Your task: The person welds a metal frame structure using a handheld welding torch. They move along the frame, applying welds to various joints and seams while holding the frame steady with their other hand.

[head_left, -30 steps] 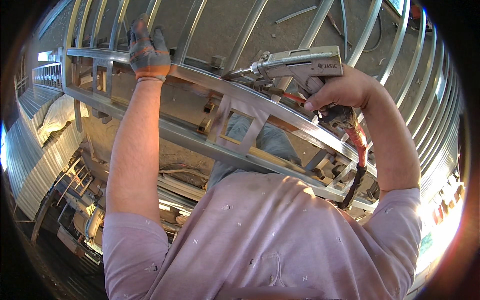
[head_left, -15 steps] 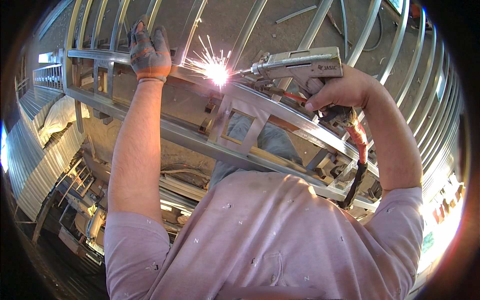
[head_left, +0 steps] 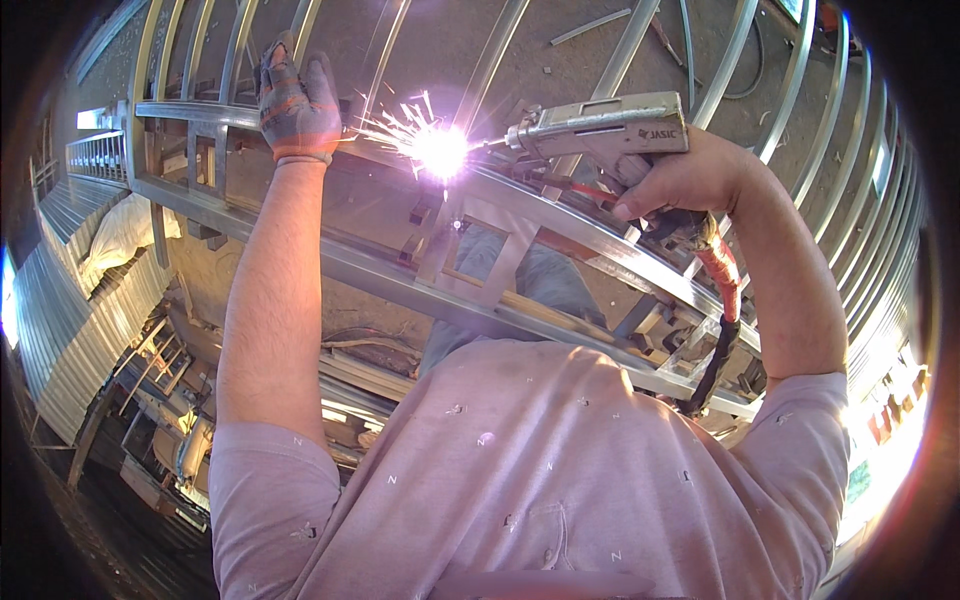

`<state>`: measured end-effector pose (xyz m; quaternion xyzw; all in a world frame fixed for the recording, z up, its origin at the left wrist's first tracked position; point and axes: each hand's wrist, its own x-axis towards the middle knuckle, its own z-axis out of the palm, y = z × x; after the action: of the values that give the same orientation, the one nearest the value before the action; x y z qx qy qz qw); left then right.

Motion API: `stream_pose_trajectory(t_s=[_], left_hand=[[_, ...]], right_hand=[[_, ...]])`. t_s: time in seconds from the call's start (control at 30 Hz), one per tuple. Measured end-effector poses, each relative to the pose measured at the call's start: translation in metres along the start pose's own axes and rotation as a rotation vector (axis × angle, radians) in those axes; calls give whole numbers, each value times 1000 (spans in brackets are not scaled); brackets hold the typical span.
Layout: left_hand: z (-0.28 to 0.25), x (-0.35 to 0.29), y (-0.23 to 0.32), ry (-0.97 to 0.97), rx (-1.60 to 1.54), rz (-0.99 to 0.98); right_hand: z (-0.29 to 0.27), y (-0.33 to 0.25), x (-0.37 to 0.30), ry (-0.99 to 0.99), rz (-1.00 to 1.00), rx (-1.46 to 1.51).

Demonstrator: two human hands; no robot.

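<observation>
My right hand (head_left: 690, 180), bare, wraps round the grip of a grey pistol-shaped welding gun (head_left: 600, 125). Its thin nozzle points left at a bright white-violet weld glow (head_left: 440, 153) on the metal frame's rail (head_left: 560, 212). Sparks (head_left: 395, 132) fly left from the glow toward my left hand (head_left: 300, 105). That hand wears a grey and orange work glove and lies over the same rail, left of the weld, its fingers stretched away from me. The glare hides the joint itself. A red and black cable (head_left: 722, 275) hangs from the gun's handle.
Parallel metal bars (head_left: 615, 60) run off the frame's far side. Nearer me is a second long rail (head_left: 400, 285), with short crosspieces (head_left: 508, 262) between. Corrugated sheets (head_left: 75, 310) and a pale sack (head_left: 125, 235) lie left. Wood and scrap (head_left: 370, 345) lie below; a loose strip (head_left: 590, 28) is on the floor.
The weld glow has grown larger and more violet, and the spark spray has changed shape. The welding gun has shifted very slightly; my left hand stays nearly in place.
</observation>
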<state>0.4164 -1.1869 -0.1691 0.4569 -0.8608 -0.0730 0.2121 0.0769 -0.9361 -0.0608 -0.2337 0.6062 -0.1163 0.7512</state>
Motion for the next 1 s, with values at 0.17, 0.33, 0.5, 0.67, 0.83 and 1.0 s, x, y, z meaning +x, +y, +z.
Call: stream_pose_trajectory(t_s=[0.17,0.33,0.5,0.67,0.83,1.0], left_hand=[[2,-2,-3,16,22,13],[4,-3,-7,11,47,26],[5,-2,-7,54,38,64],[4,-2,-7,27,-21,37],[5,-2,-8,19,38,22],[6,-2,-8,-1,17,-19]], right_hand=[[-1,2,0,2,-39,-24],[-3,0,-3,4,6,-74],[-3,3,-2,19,4,-63],[-5,9,-2,22,-31,-48],[-10,11,-1,21,30,-75],[-9,16,-1,16,-2,-29]])
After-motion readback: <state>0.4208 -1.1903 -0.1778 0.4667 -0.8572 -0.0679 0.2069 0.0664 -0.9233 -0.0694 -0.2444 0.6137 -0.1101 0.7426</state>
